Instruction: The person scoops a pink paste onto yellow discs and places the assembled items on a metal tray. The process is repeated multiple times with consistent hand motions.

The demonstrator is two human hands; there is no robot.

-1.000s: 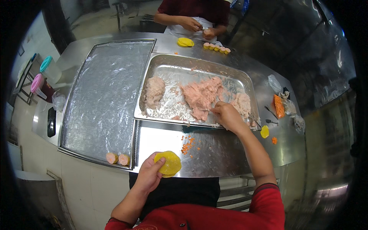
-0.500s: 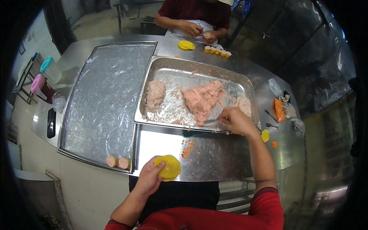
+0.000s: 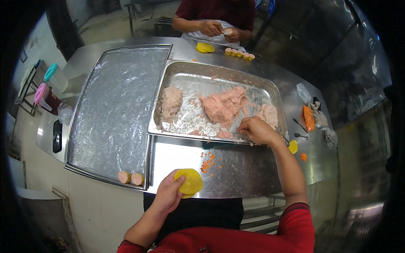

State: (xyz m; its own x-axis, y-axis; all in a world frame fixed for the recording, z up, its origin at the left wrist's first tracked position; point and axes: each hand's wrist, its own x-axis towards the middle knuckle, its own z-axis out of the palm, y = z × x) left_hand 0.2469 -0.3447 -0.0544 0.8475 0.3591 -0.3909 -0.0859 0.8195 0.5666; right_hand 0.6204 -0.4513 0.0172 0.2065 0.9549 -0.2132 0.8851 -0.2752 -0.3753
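Observation:
Near the table's front edge, my left hand (image 3: 169, 190) is closed on a small stack of round yellow dumpling wrappers (image 3: 190, 181), thumb on top. My right hand (image 3: 255, 130) reaches into the large steel tray (image 3: 206, 67), fingers pinched around a small thin tool, mostly hidden by the fingers, low along the tray's near wall. Just left of its tip lies a small pink dab of minced meat (image 3: 224, 134). The main pink meat heap (image 3: 223, 106) sits mid-tray, with paler mounds at the left (image 3: 171, 104) and right (image 3: 268, 114).
Left is a film-covered mesh rack (image 3: 114, 109) with two filled dumplings (image 3: 130, 177) at its near corner. Chopped orange bits (image 3: 206, 163) lie before the tray. At right are a bag of orange shreds (image 3: 309, 119) and small dark tools (image 3: 300, 135). A co-worker (image 3: 215, 27) handles wrappers opposite.
My right hand has shifted slightly left along the tray's near side. A small pink dab now lies apart from the meat heap. My left hand has risen slightly with the wrappers.

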